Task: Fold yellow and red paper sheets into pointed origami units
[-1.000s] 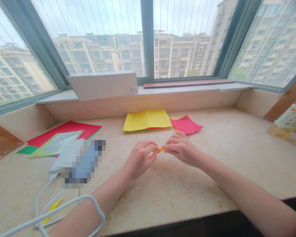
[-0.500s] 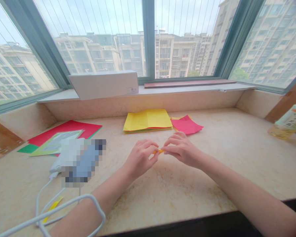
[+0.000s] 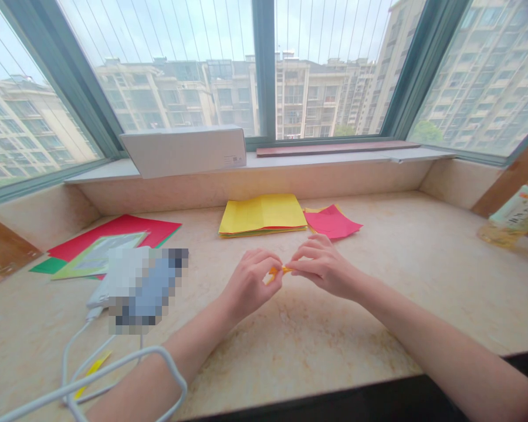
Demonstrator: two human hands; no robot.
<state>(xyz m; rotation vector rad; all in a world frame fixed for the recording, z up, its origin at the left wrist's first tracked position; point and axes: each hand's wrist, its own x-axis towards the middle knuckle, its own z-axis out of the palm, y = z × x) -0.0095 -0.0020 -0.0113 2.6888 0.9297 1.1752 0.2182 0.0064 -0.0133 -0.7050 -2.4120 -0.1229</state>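
A small folded piece of yellow-orange paper [image 3: 286, 269] is pinched between my two hands above the counter. My left hand [image 3: 256, 278] grips its left end, thumb below and fingers above, with a bit of the paper showing inside the curl. My right hand [image 3: 323, 264] pinches the right end with thumb and fingertips. The fingers cover most of the paper, so its full shape is hidden. Just beyond the hands lie a stack of yellow paper [image 3: 263, 214] with other coloured sheets beneath, and a pink-red square sheet [image 3: 334, 223] over yellow ones.
Left on the stone counter [image 3: 356, 351] are red paper [image 3: 114, 228], a green packet [image 3: 66, 271], a white device with a cable [image 3: 66, 357], a pixelated object and a yellow strip [image 3: 92, 375]. A bottle [image 3: 517, 217] stands right. A white box [image 3: 189, 153] sits on the sill.
The left fingers have shifted slightly on the paper, and a little more of it shows inside the left hand. The right hand is almost unmoved.
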